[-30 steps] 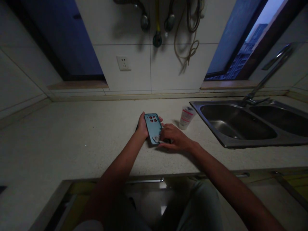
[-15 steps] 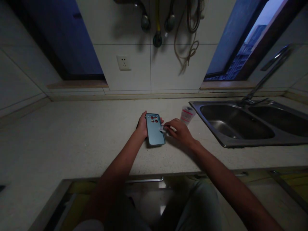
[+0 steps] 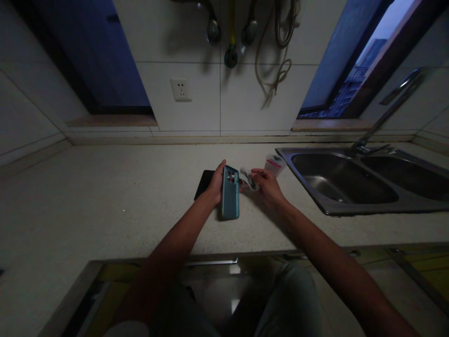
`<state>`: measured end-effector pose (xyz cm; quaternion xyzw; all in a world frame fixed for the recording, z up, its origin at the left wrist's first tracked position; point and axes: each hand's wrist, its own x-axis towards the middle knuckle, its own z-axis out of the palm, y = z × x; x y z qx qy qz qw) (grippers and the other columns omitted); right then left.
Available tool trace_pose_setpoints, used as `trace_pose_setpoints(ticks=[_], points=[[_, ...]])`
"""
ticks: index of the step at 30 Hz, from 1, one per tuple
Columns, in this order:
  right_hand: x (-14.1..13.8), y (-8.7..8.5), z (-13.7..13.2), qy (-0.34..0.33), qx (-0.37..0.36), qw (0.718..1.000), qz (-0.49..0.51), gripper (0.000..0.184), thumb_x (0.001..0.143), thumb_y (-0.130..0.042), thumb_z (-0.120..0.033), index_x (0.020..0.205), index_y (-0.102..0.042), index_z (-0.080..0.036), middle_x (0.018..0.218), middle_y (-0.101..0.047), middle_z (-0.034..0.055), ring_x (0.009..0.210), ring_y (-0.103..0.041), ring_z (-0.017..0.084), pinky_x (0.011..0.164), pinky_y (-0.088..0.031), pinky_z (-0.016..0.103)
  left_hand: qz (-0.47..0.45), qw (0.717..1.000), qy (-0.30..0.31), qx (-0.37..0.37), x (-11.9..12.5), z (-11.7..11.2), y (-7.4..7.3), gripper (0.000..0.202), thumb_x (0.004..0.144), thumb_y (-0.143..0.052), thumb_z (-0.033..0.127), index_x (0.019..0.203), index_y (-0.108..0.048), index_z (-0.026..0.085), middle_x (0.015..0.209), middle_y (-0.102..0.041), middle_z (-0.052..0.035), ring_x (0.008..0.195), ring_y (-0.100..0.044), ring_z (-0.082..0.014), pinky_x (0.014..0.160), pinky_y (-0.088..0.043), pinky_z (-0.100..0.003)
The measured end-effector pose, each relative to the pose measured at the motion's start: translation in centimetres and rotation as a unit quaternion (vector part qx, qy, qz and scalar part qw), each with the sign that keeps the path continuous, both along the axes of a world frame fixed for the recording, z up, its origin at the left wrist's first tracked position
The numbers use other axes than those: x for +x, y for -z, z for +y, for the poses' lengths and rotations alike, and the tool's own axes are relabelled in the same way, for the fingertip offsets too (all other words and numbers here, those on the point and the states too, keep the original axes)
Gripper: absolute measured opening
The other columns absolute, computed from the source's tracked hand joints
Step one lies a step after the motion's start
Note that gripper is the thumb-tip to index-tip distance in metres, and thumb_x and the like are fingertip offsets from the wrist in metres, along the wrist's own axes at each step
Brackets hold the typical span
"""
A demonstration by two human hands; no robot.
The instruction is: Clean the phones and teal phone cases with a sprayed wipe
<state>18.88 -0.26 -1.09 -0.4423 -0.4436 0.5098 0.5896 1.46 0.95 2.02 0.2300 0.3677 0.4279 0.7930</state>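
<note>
My left hand [image 3: 214,185] grips a teal phone case [image 3: 230,198] by its left edge and tilts it up on its side above the light countertop [image 3: 105,196]. A flat black phone [image 3: 203,183] lies on the counter just behind that hand. My right hand [image 3: 268,186] is closed, pinching a small whitish, crumpled piece [image 3: 248,180] beside the top of the case. A small clear plastic cup with a red label [image 3: 274,164] stands right behind my right hand.
A steel double sink [image 3: 354,180] with a tall tap [image 3: 389,110] fills the right of the counter. A wall socket [image 3: 181,89] and hanging ladles and a cord [image 3: 277,51] are on the tiled back wall. The counter's front edge runs below my forearms.
The case was lying flat under both hands; my left hand has tilted it onto its edge, uncovering the black phone. My right hand moved from the case's lower end up to its top, pinching the whitish piece.
</note>
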Motion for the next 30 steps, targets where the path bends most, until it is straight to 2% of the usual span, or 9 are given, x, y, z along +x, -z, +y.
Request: trace_pose_setpoints(ticks=[4, 7, 9, 12, 16, 19, 22, 26, 30], points=[[0.0, -0.9, -0.5, -0.052, -0.025, 0.995, 0.081, 0.033, 0.067, -0.085, -0.038, 0.090, -0.066, -0.023, 0.087, -0.074, 0.0016, 0.071, -0.070, 0.018, 0.069, -0.063, 0.035, 0.053, 0.998, 0.008, 0.044, 0.5, -0.4, 0.7, 0.047, 0.089, -0.062, 0.062, 0.087, -0.068, 0.015, 0.062, -0.066, -0.0047, 0.049, -0.061, -0.0154, 0.051, -0.050, -0.027], [-0.2, -1.6, -0.9, -0.070, -0.033, 0.990, 0.115, 0.036, 0.064, -0.088, -0.041, 0.089, -0.069, -0.023, 0.087, -0.075, 0.0015, 0.071, -0.070, 0.018, 0.067, -0.062, 0.032, 0.057, 0.990, 0.027, 0.123, 1.2, -0.7, 1.6, 0.040, 0.083, -0.074, 0.055, 0.085, -0.068, 0.015, 0.061, -0.065, -0.0029, 0.048, -0.057, -0.0115, 0.051, -0.047, -0.024], [-0.3, -2.0, -1.2, -0.071, -0.028, 0.989, 0.129, 0.039, 0.063, -0.089, -0.044, 0.088, -0.069, -0.023, 0.084, -0.074, 0.0001, 0.068, -0.068, 0.016, 0.062, -0.060, 0.029, 0.073, 0.984, 0.010, 0.165, 1.6, -0.8, 2.1, 0.038, 0.076, -0.084, 0.047, 0.084, -0.069, 0.013, 0.067, -0.069, -0.0051, 0.053, -0.061, -0.0116, 0.055, -0.048, -0.023], [-0.4, -2.3, -1.3, -0.077, -0.029, 0.989, 0.125, 0.046, 0.059, -0.092, -0.046, 0.091, -0.068, -0.022, 0.080, -0.073, -0.0009, 0.062, -0.065, 0.014, 0.055, -0.055, 0.025, 0.087, 0.981, -0.036, 0.172, 1.9, -0.8, 2.4, 0.039, 0.067, -0.092, 0.037, 0.087, -0.069, 0.012, 0.074, -0.073, -0.0074, 0.061, -0.066, -0.0141, 0.060, -0.050, -0.024], [-0.6, -2.1, -1.5, -0.064, -0.059, 0.991, 0.097, 0.060, 0.051, -0.097, -0.034, 0.099, -0.063, -0.023, 0.077, -0.074, -0.0020, 0.060, -0.066, 0.014, 0.052, -0.051, 0.023, 0.059, 0.982, -0.085, 0.159, 1.9, -0.5, 2.4, 0.036, 0.063, -0.093, 0.025, 0.087, -0.071, 0.010, 0.072, -0.072, -0.0052, 0.059, -0.064, -0.0120, 0.061, -0.050, -0.024], [-0.8, -1.8, -1.7, -0.071, -0.060, 0.993, 0.076, 0.061, 0.051, -0.097, -0.030, 0.101, -0.063, -0.023, 0.078, -0.075, -0.0008, 0.063, -0.069, 0.016, 0.057, -0.053, 0.026, 0.049, 0.982, -0.106, 0.148, 1.9, -0.3, 2.1, 0.027, 0.065, -0.090, 0.020, 0.082, -0.071, 0.010, 0.062, -0.067, -0.0008, 0.051, -0.058, -0.0089, 0.055, -0.046, -0.022], [-0.9, -1.6, -1.7, -0.073, -0.046, 0.994, 0.062, 0.060, 0.051, -0.096, -0.029, 0.101, -0.065, -0.023, 0.081, -0.075, -0.0002, 0.066, -0.069, 0.017, 0.061, -0.056, 0.029, 0.017, 0.985, -0.099, 0.138, 1.7, -0.4, 1.6, 0.018, 0.075, -0.082, 0.023, 0.081, -0.072, 0.010, 0.066, -0.071, -0.0036, 0.054, -0.062, -0.0114, 0.057, -0.048, -0.023], [-0.9, -1.1, -1.5, -0.069, -0.017, 0.996, 0.050, 0.060, 0.054, -0.095, -0.032, 0.105, -0.064, -0.025, 0.088, -0.075, 0.0001, 0.071, -0.070, 0.019, 0.067, -0.059, 0.035, -0.070, 0.995, -0.012, 0.075, 1.5, -0.7, 1.3, 0.025, 0.088, -0.069, 0.036, 0.089, -0.073, 0.011, 0.067, -0.071, -0.0070, 0.056, -0.066, -0.0175, 0.064, -0.054, -0.030], [-1.0, -0.3, -1.4, 0.013, 0.089, 0.993, -0.080, 0.046, 0.066, -0.087, -0.037, 0.105, -0.066, -0.024, 0.097, -0.074, 0.0029, 0.086, -0.069, 0.023, 0.080, -0.059, 0.041, -0.128, 0.990, 0.037, 0.039, 1.3, -0.7, 1.6, 0.029, 0.091, -0.065, 0.039, 0.091, -0.072, 0.011, 0.063, -0.068, -0.0062, 0.056, -0.066, -0.0193, 0.071, -0.056, -0.034]])
